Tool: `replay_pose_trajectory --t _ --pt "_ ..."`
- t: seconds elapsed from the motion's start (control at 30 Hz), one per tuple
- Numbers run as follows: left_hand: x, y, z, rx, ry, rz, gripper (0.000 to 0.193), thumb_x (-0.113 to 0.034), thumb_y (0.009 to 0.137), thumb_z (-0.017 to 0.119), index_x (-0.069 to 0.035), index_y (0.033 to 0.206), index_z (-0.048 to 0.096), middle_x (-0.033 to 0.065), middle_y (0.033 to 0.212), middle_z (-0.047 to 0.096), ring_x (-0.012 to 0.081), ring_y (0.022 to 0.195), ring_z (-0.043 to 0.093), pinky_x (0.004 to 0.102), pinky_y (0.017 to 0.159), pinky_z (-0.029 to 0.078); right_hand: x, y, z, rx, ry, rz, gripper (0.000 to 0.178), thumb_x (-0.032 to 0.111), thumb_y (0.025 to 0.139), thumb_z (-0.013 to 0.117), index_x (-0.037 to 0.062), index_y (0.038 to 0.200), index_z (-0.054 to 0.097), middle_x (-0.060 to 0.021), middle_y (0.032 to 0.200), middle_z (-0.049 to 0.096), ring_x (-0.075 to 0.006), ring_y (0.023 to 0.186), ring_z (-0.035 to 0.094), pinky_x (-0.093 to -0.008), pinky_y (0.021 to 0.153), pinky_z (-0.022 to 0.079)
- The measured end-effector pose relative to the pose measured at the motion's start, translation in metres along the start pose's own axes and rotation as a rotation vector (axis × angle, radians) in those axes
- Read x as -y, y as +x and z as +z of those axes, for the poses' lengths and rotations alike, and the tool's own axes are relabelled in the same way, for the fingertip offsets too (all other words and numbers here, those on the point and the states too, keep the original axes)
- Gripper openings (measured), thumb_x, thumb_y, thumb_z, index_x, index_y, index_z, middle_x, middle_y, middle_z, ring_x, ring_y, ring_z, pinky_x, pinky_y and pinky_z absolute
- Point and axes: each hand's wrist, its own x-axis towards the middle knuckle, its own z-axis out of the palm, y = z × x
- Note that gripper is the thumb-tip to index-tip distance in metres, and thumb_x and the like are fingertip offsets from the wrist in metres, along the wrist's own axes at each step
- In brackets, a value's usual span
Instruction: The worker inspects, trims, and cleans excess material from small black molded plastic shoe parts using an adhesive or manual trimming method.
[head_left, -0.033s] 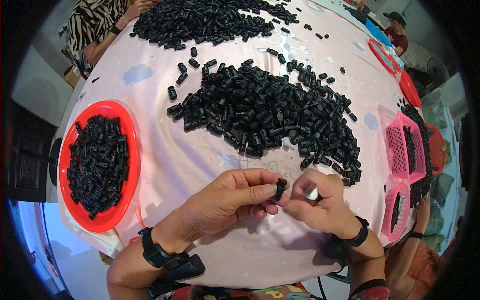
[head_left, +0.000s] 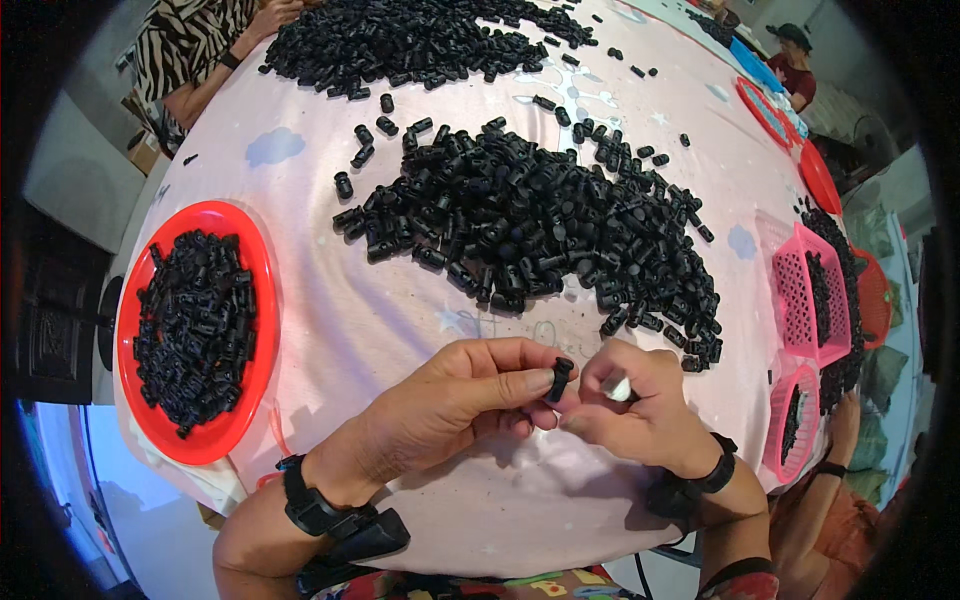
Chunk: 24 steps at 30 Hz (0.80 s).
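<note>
My left hand pinches one small black plastic cord lock between thumb and fingers, holding it upright just above the near part of the table. Close beside it, my right hand is curled round a small white object; only a bit of this shows, so its kind is unclear. The right fingertips come up to the lower side of the cord lock, and whether they touch it is hard to make out. Beyond both hands lies a wide pile of similar black cord locks.
At left stands a red plate heaped with cord locks. A larger heap lies at the far side, near a person in a striped top. Pink baskets line the right, where another person's forearm reaches in. A patterned pink cloth covers the table.
My right hand has shifted very slightly, and the white object in it sits a little further left. My left hand keeps its grip on the cord lock.
</note>
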Motion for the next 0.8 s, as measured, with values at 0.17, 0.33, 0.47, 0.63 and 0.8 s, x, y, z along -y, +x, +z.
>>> replay_pose_trajectory --t 0.17,0.33,0.47,0.63,0.8 --pt "0.0038 0.0013 0.0036 0.000 -0.008 -0.002 0.026 -0.014 0.094 0.056 0.000 0.116 0.055 0.0049 0.098 0.063 0.0089 0.083 0.061 0.0208 0.073 0.050 -0.0060 0.0018 0.0039 -0.007 -0.115 -0.117 0.034 0.031 0.073 0.080 0.0049 0.078 0.060 -0.0096 0.068 0.066 -0.0181 0.055 0.065 -0.0267 0.047 0.047" --pt "0.0060 0.0018 0.0023 0.050 -0.041 -0.016 0.024 -0.014 0.094 0.056 -0.002 0.115 0.054 0.0011 0.095 0.060 0.0081 0.080 0.058 0.0207 0.072 0.047 -0.0038 0.0024 0.0036 0.003 -0.163 -0.080 0.040 0.039 0.071 0.081 0.0051 0.077 0.059 -0.0104 0.066 0.066 -0.0215 0.055 0.066 -0.0288 0.047 0.048" --pt "0.0080 0.0030 0.0023 0.049 -0.039 -0.022 0.024 -0.014 0.094 0.056 -0.002 0.115 0.054 0.0011 0.097 0.060 0.0077 0.081 0.057 0.0212 0.072 0.047 -0.0055 0.0017 0.0036 -0.009 -0.193 -0.099 0.042 0.042 0.071 0.079 0.0056 0.075 0.059 -0.0094 0.064 0.065 -0.0216 0.052 0.065 -0.0283 0.045 0.047" --pt "0.0070 0.0038 0.0021 0.059 -0.036 -0.033 0.025 -0.014 0.094 0.055 -0.002 0.116 0.054 0.0013 0.098 0.060 0.0078 0.081 0.057 0.0210 0.071 0.047 -0.0084 0.0020 0.0043 -0.031 -0.253 -0.147 0.042 0.043 0.072 0.078 0.0060 0.074 0.058 -0.0084 0.061 0.064 -0.0223 0.050 0.063 -0.0285 0.044 0.047" --pt "0.0068 0.0037 0.0021 0.070 -0.040 -0.030 0.027 -0.015 0.095 0.055 -0.002 0.118 0.053 0.0018 0.098 0.060 0.0081 0.080 0.057 0.0217 0.070 0.047 -0.0075 0.0020 0.0044 -0.035 -0.279 -0.150 0.042 0.043 0.072 0.078 0.0066 0.073 0.057 -0.0084 0.061 0.064 -0.0222 0.050 0.063 -0.0288 0.043 0.046"
